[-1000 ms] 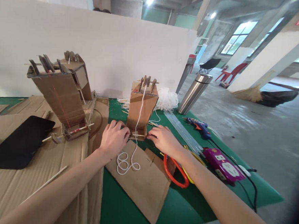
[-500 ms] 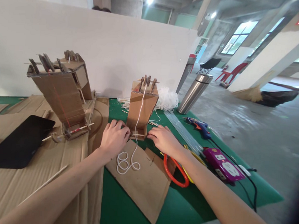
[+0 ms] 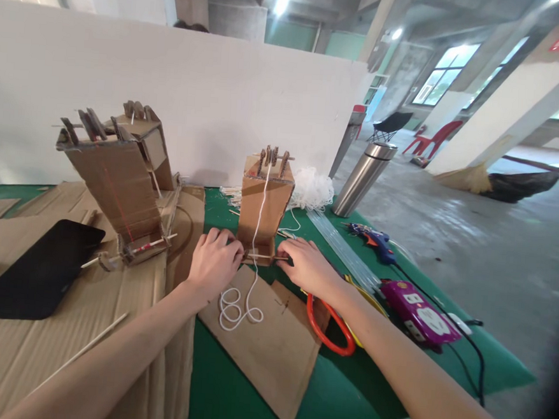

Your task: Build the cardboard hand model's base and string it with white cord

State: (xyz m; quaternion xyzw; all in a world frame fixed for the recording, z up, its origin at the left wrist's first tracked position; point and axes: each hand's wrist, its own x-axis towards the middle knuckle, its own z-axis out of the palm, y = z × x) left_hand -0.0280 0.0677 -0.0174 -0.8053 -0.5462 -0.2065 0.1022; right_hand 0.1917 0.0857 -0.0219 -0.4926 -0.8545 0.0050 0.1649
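Note:
A small cardboard tower (image 3: 254, 209) stands upright between my hands, with cardboard discs on a stick at its top. A thin wooden stick (image 3: 263, 257) crosses its open base and sticks out on both sides. My left hand (image 3: 215, 257) is closed at the stick's left end, its fingertips against the tower's lower corner. My right hand (image 3: 306, 262) pinches the right end, slightly apart from the tower wall. White string (image 3: 261, 214) hangs from the top discs down the front, over the stick, and lies in loops on a flat cardboard piece (image 3: 274, 356).
Two more cardboard towers (image 3: 118, 185) stand at left behind a black tablet-like slab (image 3: 36, 269). To the right lie orange-handled scissors (image 3: 331, 331), clear glue sticks (image 3: 344, 249), a glue gun (image 3: 373, 238), a purple power strip (image 3: 418, 314) and a steel flask (image 3: 365, 180).
My right hand has drawn slightly away from the tower, and more of the stick's right end shows. My left hand stays at the left corner. The view has tilted a little.

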